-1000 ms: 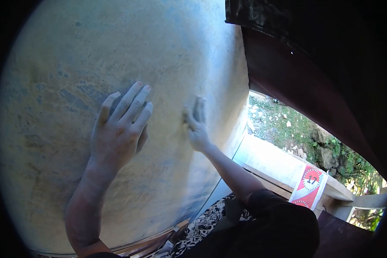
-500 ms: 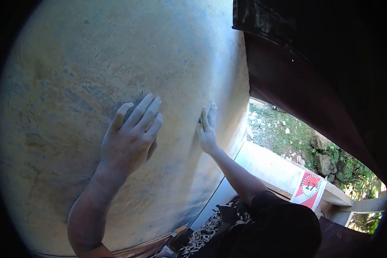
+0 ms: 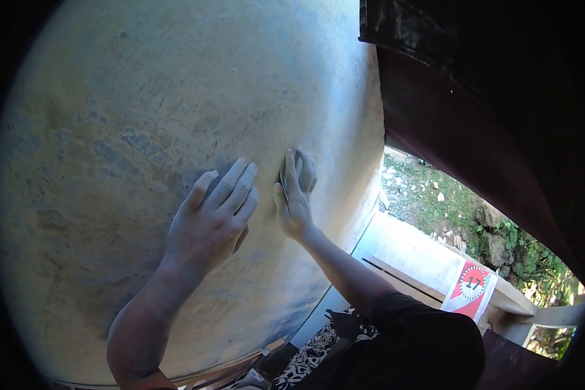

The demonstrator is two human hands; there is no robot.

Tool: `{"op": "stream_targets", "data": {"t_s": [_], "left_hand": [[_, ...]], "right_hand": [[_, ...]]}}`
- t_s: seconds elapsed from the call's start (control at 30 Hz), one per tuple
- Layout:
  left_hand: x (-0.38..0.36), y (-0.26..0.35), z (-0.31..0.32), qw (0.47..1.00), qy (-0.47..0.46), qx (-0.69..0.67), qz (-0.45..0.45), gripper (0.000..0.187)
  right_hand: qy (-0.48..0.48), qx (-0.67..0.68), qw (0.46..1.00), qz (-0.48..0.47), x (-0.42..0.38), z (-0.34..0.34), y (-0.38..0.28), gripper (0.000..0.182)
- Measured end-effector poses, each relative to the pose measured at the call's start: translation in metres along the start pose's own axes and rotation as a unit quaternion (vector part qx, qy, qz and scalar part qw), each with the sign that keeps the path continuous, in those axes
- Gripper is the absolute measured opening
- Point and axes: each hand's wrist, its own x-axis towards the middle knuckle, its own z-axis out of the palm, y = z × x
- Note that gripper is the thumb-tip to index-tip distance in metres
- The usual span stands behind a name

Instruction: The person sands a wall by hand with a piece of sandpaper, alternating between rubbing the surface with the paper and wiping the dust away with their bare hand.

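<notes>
A large, smooth, pale surface (image 3: 143,84) with bluish-grey patches fills the left and middle of the view. My left hand (image 3: 218,211) lies against it, palm down, with its fingers stretched and slightly apart. To its right, my right hand (image 3: 297,194) presses on the same surface. Its fingers are bent around something thin and greyish that I cannot make out, with the thumb on the left side. Both hands look coated with pale dust.
A dark red and black sheet (image 3: 461,110) hangs at the upper right. Below it are grass and rocks (image 3: 497,247), a white ledge (image 3: 413,244) and a red and white label (image 3: 472,284) marked 17. Dark clothing (image 3: 409,344) shows at the bottom.
My right hand has moved left, closer to my left hand, and its thumb now stands out to the side. My left hand appears slightly farther right and lower.
</notes>
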Motion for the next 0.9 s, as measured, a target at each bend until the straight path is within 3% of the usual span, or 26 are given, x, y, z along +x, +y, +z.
{"op": "stream_targets", "data": {"t_s": [0.13, 0.2, 0.3, 0.37, 0.5, 0.57, 0.6, 0.67, 0.77, 0.8, 0.83, 0.9], "left_hand": [[-0.001, 0.001, 0.002, 1.0, 0.001, 0.005, 0.002, 0.034], [-0.004, 0.002, 0.003, 1.0, -0.002, 0.014, 0.007, 0.037], [-0.007, 0.003, 0.004, 0.999, -0.01, 0.027, 0.013, 0.041], [-0.009, 0.005, 0.009, 0.999, -0.009, 0.031, 0.01, 0.042], [-0.01, 0.007, 0.011, 0.999, -0.012, 0.028, 0.012, 0.043], [-0.011, 0.006, 0.013, 1.0, -0.011, 0.022, 0.012, 0.043], [-0.012, 0.007, 0.013, 1.0, -0.01, 0.02, 0.014, 0.043], [-0.012, 0.008, 0.012, 1.0, -0.008, 0.016, 0.015, 0.042], [-0.012, 0.007, 0.01, 0.999, 0.0, 0.022, 0.026, 0.04], [-0.012, 0.007, 0.01, 1.0, 0.0, 0.02, 0.022, 0.039], [-0.011, 0.006, 0.009, 0.999, 0.004, 0.021, 0.027, 0.039], [-0.012, 0.006, 0.006, 1.0, 0.003, 0.019, 0.019, 0.038]], "right_hand": [[0.008, -0.035, 0.999, -0.031, -0.009, 0.013, 0.026, 0.06], [-0.038, -0.057, 0.99, -0.12, -0.015, 0.001, 0.071, 0.063], [-0.055, -0.075, 0.992, -0.088, -0.035, -0.015, 0.142, 0.063], [-0.009, 0.059, 0.991, 0.124, -0.044, -0.023, 0.165, 0.064], [0.008, 0.032, 0.994, 0.107, -0.026, -0.003, 0.114, 0.067], [-0.053, -0.014, 0.998, -0.021, -0.017, 0.0, 0.049, 0.068], [-0.054, -0.016, 0.998, -0.019, -0.023, 0.0, 0.036, 0.068], [-0.11, -0.006, 0.987, -0.114, -0.034, -0.003, 0.021, 0.065], [-0.113, -0.015, 0.979, -0.172, -0.046, -0.012, 0.091, 0.06], [-0.055, -0.027, 0.993, -0.098, -0.051, -0.01, 0.113, 0.054], [-0.049, -0.031, 0.994, -0.098, -0.05, -0.01, 0.124, 0.054], [0.074, 0.054, 0.982, 0.167, -0.044, -0.012, 0.141, 0.052]]}}
